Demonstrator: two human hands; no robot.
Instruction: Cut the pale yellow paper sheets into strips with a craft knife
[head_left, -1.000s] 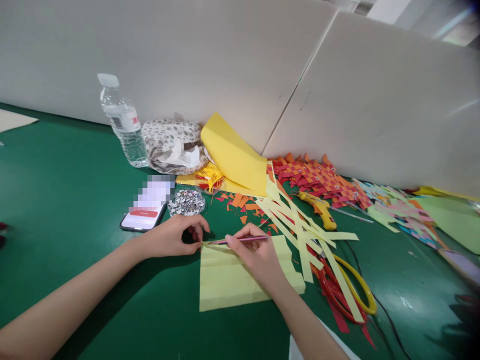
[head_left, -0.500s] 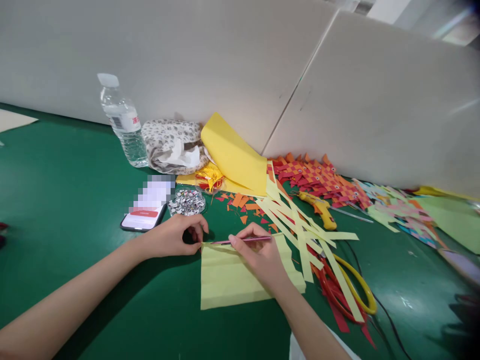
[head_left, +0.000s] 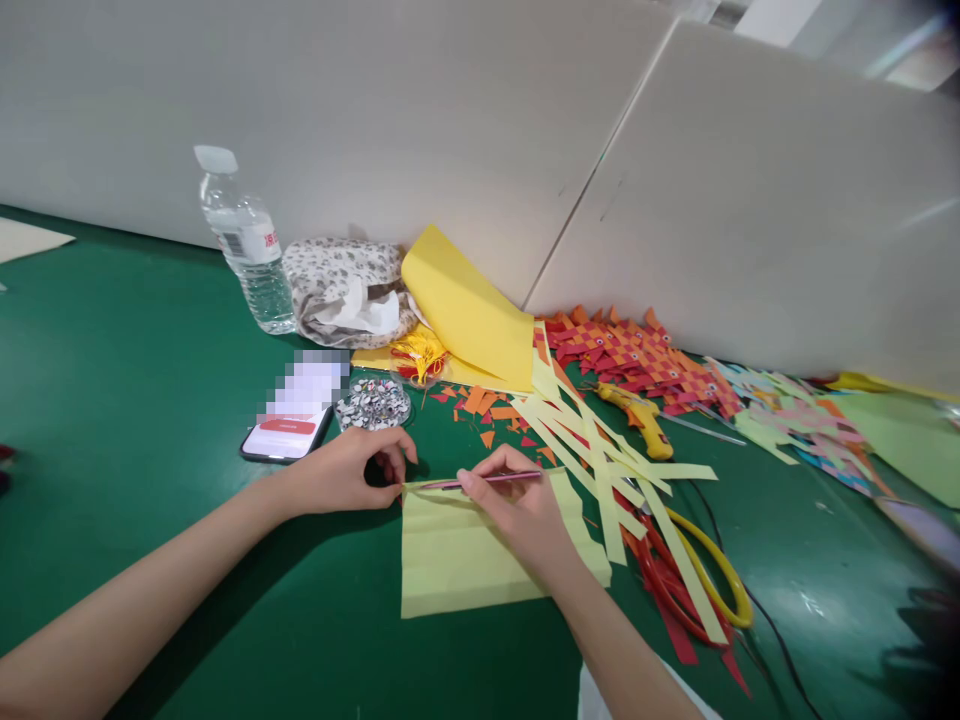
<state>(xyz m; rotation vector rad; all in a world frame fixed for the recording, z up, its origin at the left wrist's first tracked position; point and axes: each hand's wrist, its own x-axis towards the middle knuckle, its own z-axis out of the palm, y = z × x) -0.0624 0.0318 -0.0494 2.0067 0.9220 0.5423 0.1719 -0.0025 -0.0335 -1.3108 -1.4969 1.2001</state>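
Observation:
A pale yellow paper sheet [head_left: 465, 560] with faint creases lies flat on the green table. My left hand [head_left: 352, 472] is closed in a pinch at the sheet's top left corner. My right hand [head_left: 521, 515] rests over the upper right part of the paper, its fingers closed round a slim pink-and-dark pencil [head_left: 514, 478]. The pencil lies nearly level along the sheet's top edge, its thin end pointing toward my left fingertips. Part of the paper is hidden under my right hand.
Behind my left arm lie a phone [head_left: 285, 425] and a pile of googly eyes [head_left: 373, 403]. A water bottle [head_left: 251, 255] stands further back. Rightward are loose pale paper strips [head_left: 600, 470], a yellow glue gun [head_left: 640, 420], yellow-handled scissors [head_left: 739, 590] and woven red-orange paper fish [head_left: 630, 350].

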